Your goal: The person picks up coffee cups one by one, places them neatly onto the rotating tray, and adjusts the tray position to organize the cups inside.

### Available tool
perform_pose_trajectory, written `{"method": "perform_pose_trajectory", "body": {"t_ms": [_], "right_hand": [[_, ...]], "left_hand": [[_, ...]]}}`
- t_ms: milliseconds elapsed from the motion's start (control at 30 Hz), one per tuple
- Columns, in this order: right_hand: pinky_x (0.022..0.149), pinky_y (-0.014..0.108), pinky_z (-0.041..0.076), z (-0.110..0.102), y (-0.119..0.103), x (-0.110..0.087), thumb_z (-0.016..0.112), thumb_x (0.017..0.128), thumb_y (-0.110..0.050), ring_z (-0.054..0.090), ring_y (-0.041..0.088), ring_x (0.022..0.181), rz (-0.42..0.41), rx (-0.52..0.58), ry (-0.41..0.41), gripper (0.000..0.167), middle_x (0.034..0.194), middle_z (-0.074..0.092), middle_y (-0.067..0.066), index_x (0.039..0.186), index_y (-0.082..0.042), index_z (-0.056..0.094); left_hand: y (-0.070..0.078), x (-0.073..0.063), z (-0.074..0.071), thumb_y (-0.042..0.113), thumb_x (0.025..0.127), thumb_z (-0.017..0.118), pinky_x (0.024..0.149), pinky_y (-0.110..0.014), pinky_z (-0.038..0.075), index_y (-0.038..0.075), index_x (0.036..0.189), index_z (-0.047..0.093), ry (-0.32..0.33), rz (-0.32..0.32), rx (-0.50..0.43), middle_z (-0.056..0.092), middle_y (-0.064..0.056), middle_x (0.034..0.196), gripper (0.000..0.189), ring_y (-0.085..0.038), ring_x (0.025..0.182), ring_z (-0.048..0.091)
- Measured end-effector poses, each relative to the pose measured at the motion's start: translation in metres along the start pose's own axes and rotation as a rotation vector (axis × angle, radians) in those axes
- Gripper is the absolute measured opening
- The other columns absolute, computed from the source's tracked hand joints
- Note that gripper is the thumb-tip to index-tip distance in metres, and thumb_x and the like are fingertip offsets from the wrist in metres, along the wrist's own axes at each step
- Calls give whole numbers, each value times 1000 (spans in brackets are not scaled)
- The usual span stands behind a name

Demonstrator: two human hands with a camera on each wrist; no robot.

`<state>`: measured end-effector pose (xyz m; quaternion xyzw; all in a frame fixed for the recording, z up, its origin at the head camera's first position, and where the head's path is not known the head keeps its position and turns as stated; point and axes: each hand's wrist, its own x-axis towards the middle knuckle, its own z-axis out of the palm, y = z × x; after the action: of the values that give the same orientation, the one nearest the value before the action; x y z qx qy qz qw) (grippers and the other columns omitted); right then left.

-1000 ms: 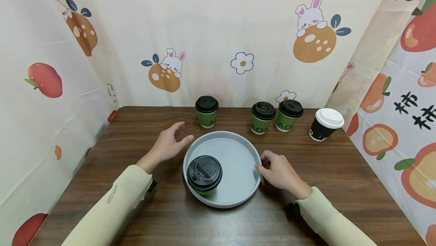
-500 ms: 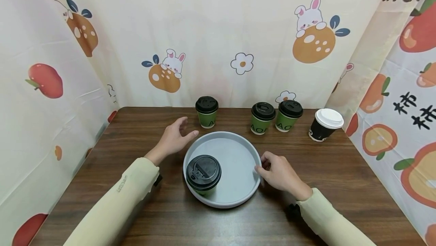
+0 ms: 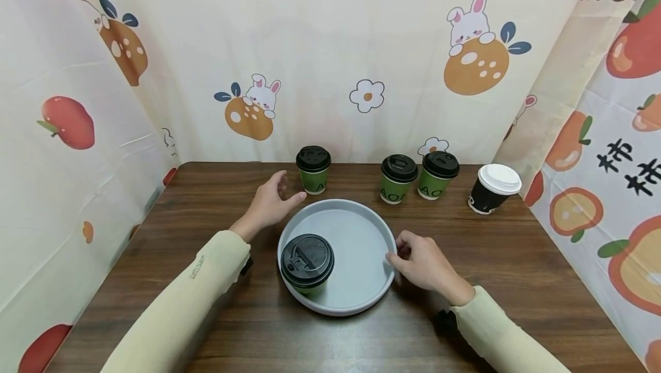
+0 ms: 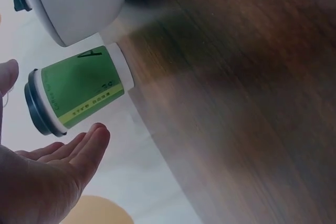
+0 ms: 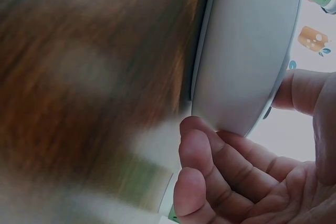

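One lidded cup (image 3: 308,264) on tray (image 3: 361,261) at 8 o'clock, four left off; right hand (image 3: 422,258) pinches tray at 3, left hand (image 3: 269,201) (spread, empty) near loose cup (image 3: 313,177) at 11

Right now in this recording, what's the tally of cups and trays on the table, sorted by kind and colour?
Green cups with black lids: 4
Black cup with white lid: 1
Grey round tray: 1
Total: 6
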<state>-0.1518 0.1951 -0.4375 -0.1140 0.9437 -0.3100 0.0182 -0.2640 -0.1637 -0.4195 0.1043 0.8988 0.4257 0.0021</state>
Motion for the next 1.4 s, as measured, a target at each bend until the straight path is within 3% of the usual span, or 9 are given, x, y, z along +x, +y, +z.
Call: {"method": "perform_pose_trajectory", "body": {"t_ms": [533, 1400], "right_hand": [[66, 30, 52, -1, -3, 0, 76, 91, -24, 60, 7, 70, 9, -21, 5, 15, 77, 66, -7, 91, -14, 65], [64, 29, 50, -1, -2, -1, 77, 90, -24, 58, 8, 68, 11, -23, 5, 16, 75, 64, -7, 89, -14, 64]], "left_hand": [[4, 24, 5, 44, 95, 72, 108, -55, 45, 4, 159, 27, 26, -15, -47, 38, -24, 157, 88, -39, 137, 46], [-3, 45, 19, 39, 95, 74, 111, -52, 43, 3, 157, 28, 53, -47, -122, 39, -23, 155, 86, -39, 141, 44]]}}
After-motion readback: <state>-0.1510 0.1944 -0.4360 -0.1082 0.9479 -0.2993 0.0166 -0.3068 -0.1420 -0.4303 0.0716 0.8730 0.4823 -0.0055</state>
